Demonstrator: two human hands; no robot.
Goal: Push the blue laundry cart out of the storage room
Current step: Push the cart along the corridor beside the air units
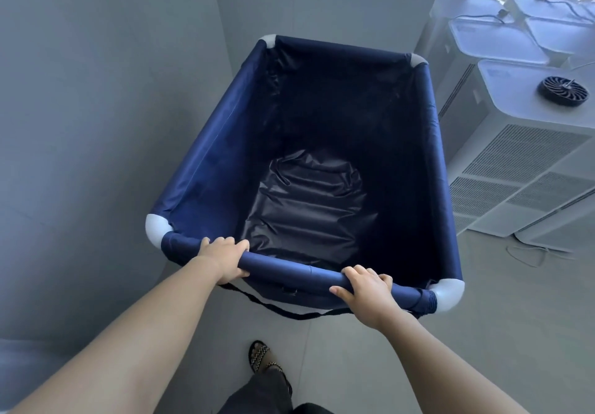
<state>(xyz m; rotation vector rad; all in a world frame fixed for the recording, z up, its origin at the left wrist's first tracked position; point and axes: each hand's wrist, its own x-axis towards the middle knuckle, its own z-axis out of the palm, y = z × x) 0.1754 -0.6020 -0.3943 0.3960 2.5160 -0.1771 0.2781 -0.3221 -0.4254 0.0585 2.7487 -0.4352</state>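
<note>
Your left hand (225, 257) and right hand (365, 288) are both clenched around the near top rail (289, 267) of the blue laundry cart (206, 162), left hand near the left corner, right hand near the right corner. The cart stands on the grey floor (483, 301) directly ahead of you, its fabric interior empty. A grey wall (96, 91) runs close along the cart's left side. White air-conditioner units (521, 156) stand just beside its right side. A black strap (283, 312) hangs below the near rail. Your sandalled foot (262, 357) is on the floor behind the cart.
</note>
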